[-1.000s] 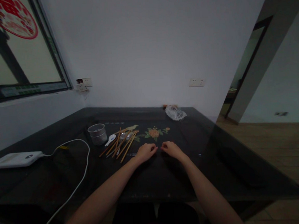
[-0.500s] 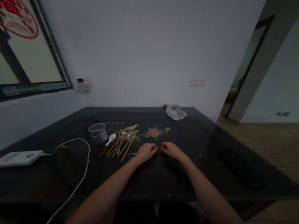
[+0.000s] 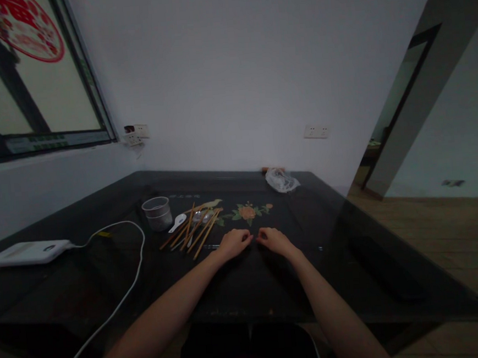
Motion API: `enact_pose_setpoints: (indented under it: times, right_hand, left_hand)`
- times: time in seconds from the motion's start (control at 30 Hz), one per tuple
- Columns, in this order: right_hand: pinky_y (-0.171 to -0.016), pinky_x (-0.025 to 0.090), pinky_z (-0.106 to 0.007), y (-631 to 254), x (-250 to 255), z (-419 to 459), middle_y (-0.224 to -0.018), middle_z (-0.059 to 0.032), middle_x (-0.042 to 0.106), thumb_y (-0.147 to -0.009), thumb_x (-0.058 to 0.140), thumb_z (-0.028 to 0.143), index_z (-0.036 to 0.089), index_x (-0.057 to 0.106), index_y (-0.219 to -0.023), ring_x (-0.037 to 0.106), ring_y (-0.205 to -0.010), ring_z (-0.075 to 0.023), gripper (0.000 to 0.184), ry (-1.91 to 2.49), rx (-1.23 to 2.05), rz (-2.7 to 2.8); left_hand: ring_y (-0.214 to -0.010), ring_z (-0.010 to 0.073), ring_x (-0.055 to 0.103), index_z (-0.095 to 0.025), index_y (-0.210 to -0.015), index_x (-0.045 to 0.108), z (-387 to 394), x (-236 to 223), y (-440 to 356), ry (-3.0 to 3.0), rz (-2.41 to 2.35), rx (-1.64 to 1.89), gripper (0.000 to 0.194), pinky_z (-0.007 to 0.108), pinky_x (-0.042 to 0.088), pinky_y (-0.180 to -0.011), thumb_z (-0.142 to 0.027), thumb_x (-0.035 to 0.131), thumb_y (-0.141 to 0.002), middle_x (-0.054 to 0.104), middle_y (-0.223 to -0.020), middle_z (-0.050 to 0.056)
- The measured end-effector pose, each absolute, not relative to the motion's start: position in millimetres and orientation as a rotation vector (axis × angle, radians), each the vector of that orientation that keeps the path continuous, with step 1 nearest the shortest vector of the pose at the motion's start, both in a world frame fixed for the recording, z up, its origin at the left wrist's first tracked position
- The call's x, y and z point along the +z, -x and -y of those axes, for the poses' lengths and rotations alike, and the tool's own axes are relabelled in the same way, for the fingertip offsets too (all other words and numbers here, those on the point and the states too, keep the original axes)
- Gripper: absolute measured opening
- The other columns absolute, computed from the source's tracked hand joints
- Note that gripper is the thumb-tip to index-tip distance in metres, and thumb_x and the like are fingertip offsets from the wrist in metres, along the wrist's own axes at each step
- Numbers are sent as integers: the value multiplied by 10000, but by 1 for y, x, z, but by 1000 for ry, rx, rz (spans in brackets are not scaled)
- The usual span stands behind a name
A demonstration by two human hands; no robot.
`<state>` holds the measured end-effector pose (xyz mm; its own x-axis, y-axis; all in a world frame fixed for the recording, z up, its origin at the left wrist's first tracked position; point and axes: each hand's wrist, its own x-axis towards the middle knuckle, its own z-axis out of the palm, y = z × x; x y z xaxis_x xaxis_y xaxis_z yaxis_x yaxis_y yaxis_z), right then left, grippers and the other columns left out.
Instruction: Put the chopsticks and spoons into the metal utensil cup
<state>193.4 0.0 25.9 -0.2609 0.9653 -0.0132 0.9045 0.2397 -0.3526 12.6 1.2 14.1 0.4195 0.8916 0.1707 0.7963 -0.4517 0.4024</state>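
Note:
My left hand [image 3: 234,243] rests on the dark table, its fingers curled in and nothing seen in them. Just right of it, a small gap away, my right hand [image 3: 276,239] lies curled the same way and also holds nothing visible. Nearest to the left hand is a loose pile of wooden chopsticks [image 3: 206,234]. Metal spoons [image 3: 203,216] lie among them, their handles partly covered. A white spoon [image 3: 178,223] sits at the pile's left side. Beside that stands a clear ribbed cup [image 3: 158,214], upright.
A white power bank [image 3: 28,253] lies at the left, its white cable [image 3: 140,258] curving over the near edge. At the back right is a crumpled plastic bag [image 3: 281,180]. A dark flat object [image 3: 387,269] lies at right. The table [image 3: 248,297] has a printed flower.
The view has shifted very slightly. Both hands and the things on the table stay where they were.

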Motion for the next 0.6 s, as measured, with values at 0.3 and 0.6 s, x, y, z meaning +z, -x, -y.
enact_pose_setpoints:
  times: [0.3, 0.6]
  right_hand:
    - [-645, 325, -240, -195, 25, -2, -936, -50, 661, -848, 543, 345, 214, 625, -918, 589, -856, -173, 170, 1770, 448, 2326]
    - [-629, 322, -235, -194, 26, 0, -917, -49, 668, -843, 545, 323, 207, 634, -908, 592, -830, -165, 160, 1755, 444, 2311]
  left_hand:
    - [-708, 153, 590, -221, -850, 642, -2, 13, -12, -2426, -1487, 497, 309, 215, 348, -589, -403, 399, -903, 667, -788, 23]
    - [-719, 160, 594, -216, -855, 649, 3, 19, -13, -2422, -1499, 477, 303, 217, 366, -599, -384, 400, -901, 671, -806, 29]
